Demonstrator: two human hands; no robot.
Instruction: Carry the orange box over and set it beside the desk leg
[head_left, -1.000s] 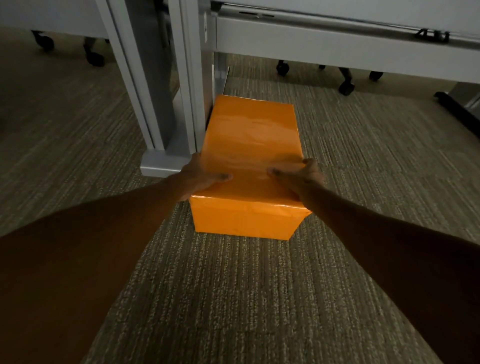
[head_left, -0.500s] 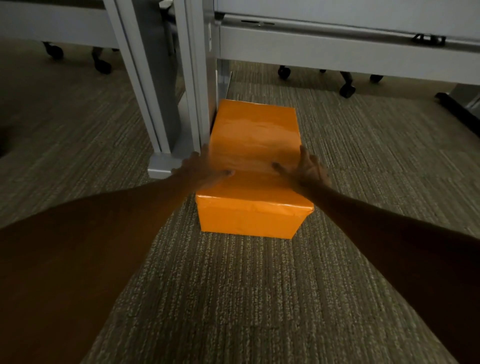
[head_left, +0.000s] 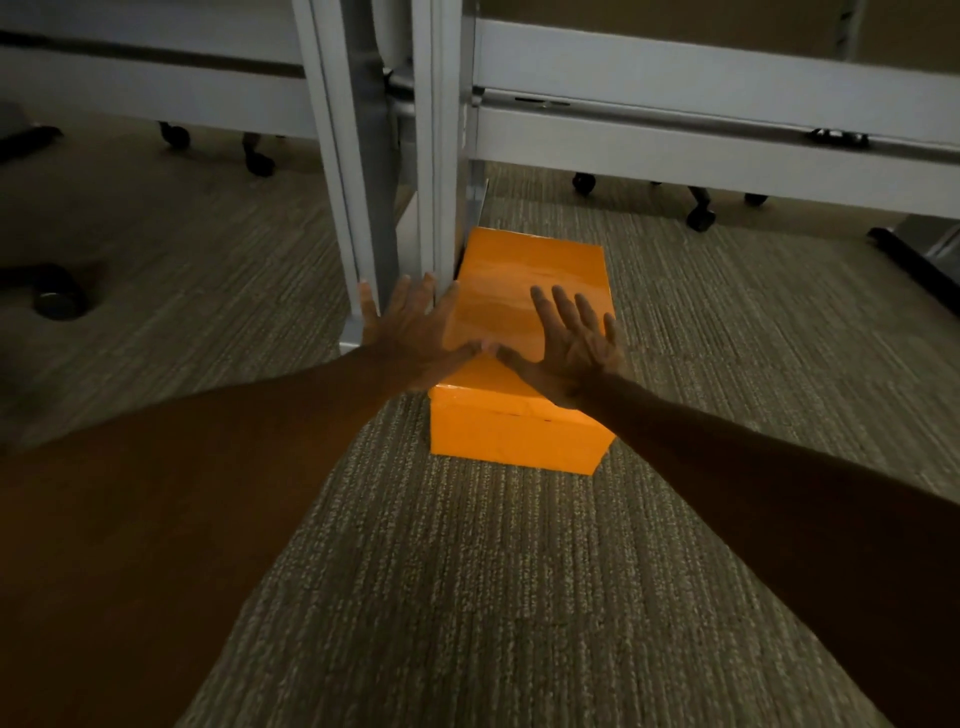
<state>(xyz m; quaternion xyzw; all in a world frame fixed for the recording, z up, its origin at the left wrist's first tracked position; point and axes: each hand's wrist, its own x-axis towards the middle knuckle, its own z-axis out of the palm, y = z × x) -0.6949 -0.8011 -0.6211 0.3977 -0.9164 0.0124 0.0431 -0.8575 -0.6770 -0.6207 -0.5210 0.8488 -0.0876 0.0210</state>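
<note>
Orange box sits closed on carpet beside desk leg.

Left hand and right hand: bare, no gloves, rings or watch seen. Both forearms bare up to the frame edge; no sleeve in view.

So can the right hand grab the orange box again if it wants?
Probably yes. The right hand is open, fingers spread, just over the orange box on the carpet. Nothing lies between them. The desk leg stands at the box's other side, out of its way.
</note>
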